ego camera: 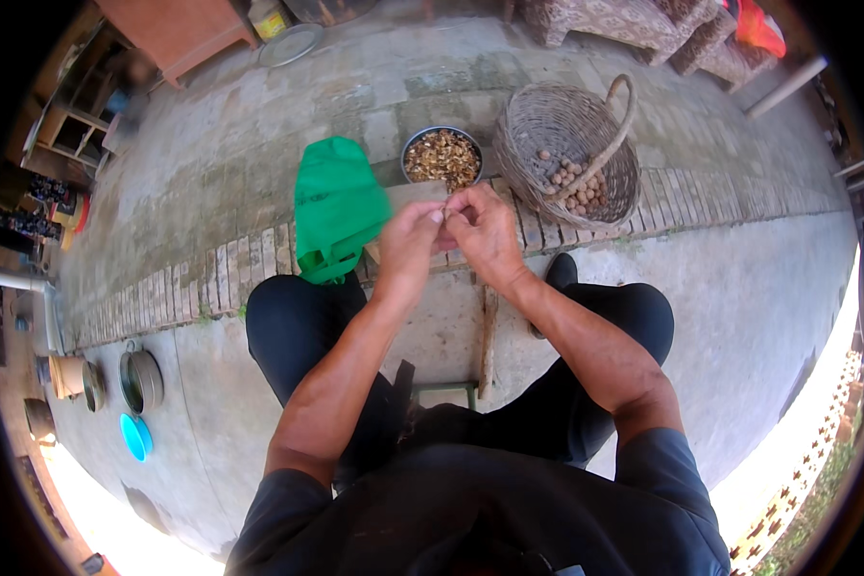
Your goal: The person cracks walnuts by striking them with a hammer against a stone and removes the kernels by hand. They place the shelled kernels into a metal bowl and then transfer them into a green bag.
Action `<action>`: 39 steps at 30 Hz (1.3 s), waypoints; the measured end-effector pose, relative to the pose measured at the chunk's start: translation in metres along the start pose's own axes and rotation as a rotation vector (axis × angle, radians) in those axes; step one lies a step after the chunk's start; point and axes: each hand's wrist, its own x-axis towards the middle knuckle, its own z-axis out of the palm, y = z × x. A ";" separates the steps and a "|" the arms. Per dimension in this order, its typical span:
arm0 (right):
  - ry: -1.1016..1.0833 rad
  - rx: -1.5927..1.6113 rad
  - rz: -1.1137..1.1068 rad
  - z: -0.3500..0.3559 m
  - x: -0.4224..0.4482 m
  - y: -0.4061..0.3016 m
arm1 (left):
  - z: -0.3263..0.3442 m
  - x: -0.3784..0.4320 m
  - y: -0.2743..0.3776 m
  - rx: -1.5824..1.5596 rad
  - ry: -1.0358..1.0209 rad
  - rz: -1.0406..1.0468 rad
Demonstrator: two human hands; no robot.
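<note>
My left hand (412, 229) and my right hand (484, 225) meet in front of me, thumbs and fingertips pinched together around a small walnut piece (444, 213). My fingers hide most of it. Under my hands lies a flat pale board (419, 192), partly covered. Just beyond it stands a round metal bowl (443, 157) filled with walnut kernels or broken walnut pieces. To the right, a wicker basket (529, 119) with a tall handle leans towards me and holds several whole walnuts (583, 189). A green cloth bag (340, 198) lies left of my hands.
A brick-edged step (209, 277) crosses before my knees. Between my legs a wooden stick (487, 342) rests on the concrete. Metal pots (142, 380) and a blue basin (136, 437) sit at the left. Further back are a wooden cabinet (180, 32) and a patterned sofa (612, 25).
</note>
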 end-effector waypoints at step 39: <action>0.010 -0.074 0.038 0.003 -0.004 -0.005 | -0.002 -0.002 -0.004 0.039 0.014 -0.042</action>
